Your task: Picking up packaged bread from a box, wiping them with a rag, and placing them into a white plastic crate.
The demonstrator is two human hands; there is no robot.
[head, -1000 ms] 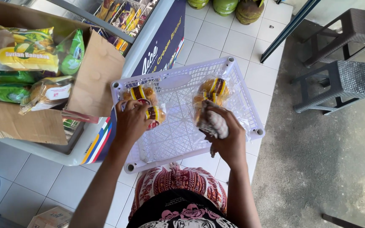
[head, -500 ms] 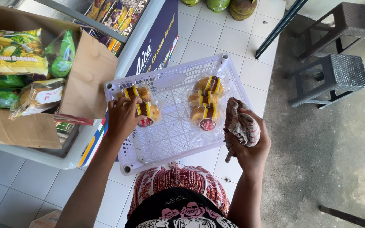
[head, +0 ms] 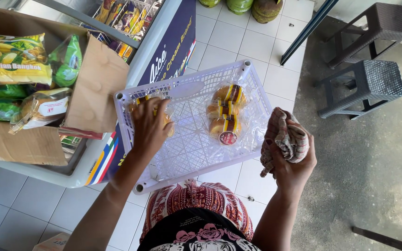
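A white plastic crate (head: 187, 158) rests against my lap and a freezer chest. My left hand (head: 148, 125) lies inside it, fingers closed over a clear pack of round buns with yellow and black labels; most of that pack is hidden under the hand. A second clear pack of buns (head: 226, 116) lies in the right half of the crate. My right hand (head: 290, 160) is outside the crate's right rim, gripping a crumpled brownish cloth (head: 285, 137).
A cardboard box (head: 33, 139) full of bagged snacks (head: 17, 65) sits on the freezer chest (head: 164, 51) at left. Two dark woven stools (head: 373, 81) stand at right on grey concrete. Green gas cylinders (head: 238, 5) stand at the top.
My right hand lifted the cloth out of the crate and moved it right, past the rim, uncovering the right bun pack. My left hand stayed on the left pack.
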